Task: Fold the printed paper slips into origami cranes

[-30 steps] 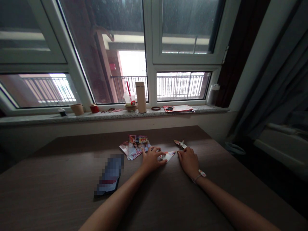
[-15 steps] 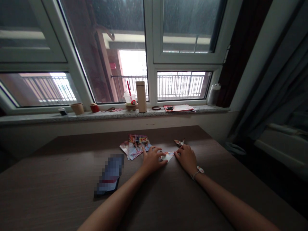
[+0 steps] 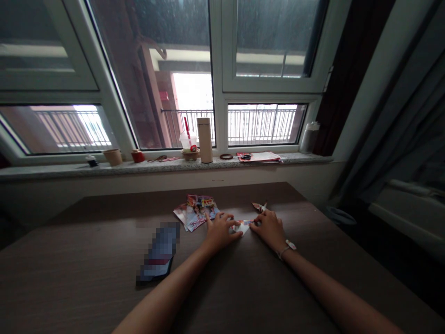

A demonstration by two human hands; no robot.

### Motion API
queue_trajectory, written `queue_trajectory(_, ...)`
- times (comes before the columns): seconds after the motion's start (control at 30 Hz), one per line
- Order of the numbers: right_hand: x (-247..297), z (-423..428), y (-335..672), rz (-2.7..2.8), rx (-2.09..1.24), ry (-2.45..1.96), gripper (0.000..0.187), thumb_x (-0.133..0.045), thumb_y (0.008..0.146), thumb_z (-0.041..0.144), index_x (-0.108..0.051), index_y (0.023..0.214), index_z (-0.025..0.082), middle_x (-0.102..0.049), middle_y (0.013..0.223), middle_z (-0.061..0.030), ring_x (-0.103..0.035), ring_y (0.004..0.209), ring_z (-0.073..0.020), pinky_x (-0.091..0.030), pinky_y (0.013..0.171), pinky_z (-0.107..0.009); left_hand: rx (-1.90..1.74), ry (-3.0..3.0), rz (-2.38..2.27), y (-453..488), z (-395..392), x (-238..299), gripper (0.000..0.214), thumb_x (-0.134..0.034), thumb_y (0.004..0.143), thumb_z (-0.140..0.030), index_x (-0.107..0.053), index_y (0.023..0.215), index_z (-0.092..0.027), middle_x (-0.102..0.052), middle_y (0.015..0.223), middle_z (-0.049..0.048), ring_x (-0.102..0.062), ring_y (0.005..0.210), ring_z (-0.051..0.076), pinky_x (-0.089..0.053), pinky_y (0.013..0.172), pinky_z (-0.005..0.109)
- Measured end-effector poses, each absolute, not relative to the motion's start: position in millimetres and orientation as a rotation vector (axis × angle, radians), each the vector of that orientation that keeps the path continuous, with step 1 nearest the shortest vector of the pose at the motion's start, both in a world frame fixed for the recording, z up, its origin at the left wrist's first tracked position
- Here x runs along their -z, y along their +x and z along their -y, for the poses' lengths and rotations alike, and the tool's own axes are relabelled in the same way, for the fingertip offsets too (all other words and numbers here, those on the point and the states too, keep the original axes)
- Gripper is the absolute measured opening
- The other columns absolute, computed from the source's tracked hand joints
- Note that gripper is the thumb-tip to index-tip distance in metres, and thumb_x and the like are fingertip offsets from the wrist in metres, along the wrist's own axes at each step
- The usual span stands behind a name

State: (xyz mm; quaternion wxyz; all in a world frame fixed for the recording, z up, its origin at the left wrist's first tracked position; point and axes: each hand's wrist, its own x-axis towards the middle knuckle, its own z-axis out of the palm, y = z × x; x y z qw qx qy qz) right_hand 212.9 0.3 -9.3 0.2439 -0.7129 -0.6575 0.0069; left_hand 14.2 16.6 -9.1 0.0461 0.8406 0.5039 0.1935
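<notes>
Shifted inward since a second ago, head view: bare right hand (image 3: 270, 228), now sitting closer to bare left hand (image 3: 220, 230).

Small white folded paper with coloured print (image 3: 244, 226): lying on the brown wood-grain table (image 3: 86, 287), between both hands, fingers covering its ends.

Left hand: fingers spreading apart, thumb and fingertips pressing on the paper's left part, one outer finger overlapping the sheets listed below.

Right hand: fingertips bunching together at the paper's right end; whether they are pinching it cannot be told. Pale wristband with white tag (image 3: 290, 245) circling its wrist.

Folded white-and-reddish paper figure with pointed tips (image 3: 257, 206): lying just beyond the right hand, knuckles partly hiding it.

Overlapping glossy multicoloured printed sheets (image 3: 199, 212): fanning out beyond the left hand, to its left.

Dark flat oblong object, its face pixelated (image 3: 158, 253): lying left of the left forearm.

Well beyond both hands, on the speckled grey stone sill (image 3: 167, 167): tan cylindrical flask (image 3: 205, 141) standing upright, clear plastic cup with red straw (image 3: 187, 139) standing beside it.
</notes>
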Motion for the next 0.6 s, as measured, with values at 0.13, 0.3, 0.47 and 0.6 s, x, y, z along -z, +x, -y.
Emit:
queue_trajectory(0.13,9.1,1.9,211.6,1.804,-0.037,-1.934,0.03,-0.06,0.081,0.047,-0.072,0.089,0.021,-0.061,0.108,-0.0079,-0.05,0.113,-0.0264,-0.039,0.089,-0.038,-0.584,2.552,-1.542,14.2,-16.2,8.9,0.033,-0.064,0.081,-0.056,-0.07,0.109,-0.039,-0.058,0.133,0.0001,-0.04,0.13,0.032,0.008,0.105,0.077)
queue_trajectory(0.3,7.8,5.8,210.6,1.839,-0.045,-1.945,0.036,-0.061,0.079,0.051,-0.071,0.095,0.021,-0.06,0.113,-0.0091,-0.049,0.115,-0.0281,-0.038,0.093,-0.041,-0.565,2.562,-1.568,14.3,-15.9,8.1,0.028,-0.059,0.086,-0.054,-0.07,0.108,-0.04,-0.058,0.134,-0.0006,-0.039,0.13,0.032,0.004,0.106,0.077)
queue_trajectory(0.47,6.3,10.1,206.9,1.87,-0.027,-1.98,0.047,-0.063,0.075,0.057,-0.069,0.103,0.019,-0.06,0.115,-0.0118,-0.048,0.115,-0.0305,-0.037,0.094,-0.044,-0.546,2.581,-1.6,14.1,-16.6,8.9,0.026,-0.057,0.088,-0.051,-0.069,0.109,-0.042,-0.057,0.134,-0.0019,-0.039,0.131,0.032,0.001,0.106,0.077)
queue_trajectory(0.6,7.2,12.2,204.1,1.872,0.006,-1.979,0.053,-0.063,0.073,0.06,-0.068,0.105,0.018,-0.059,0.117,-0.0136,-0.048,0.115,-0.032,-0.036,0.095,-0.045,-0.566,2.588,-1.592,13.4,-18.2,11.8,0.025,-0.06,0.087,-0.049,-0.069,0.109,-0.042,-0.057,0.134,-0.0021,-0.04,0.13,0.033,0.001,0.105,0.079)
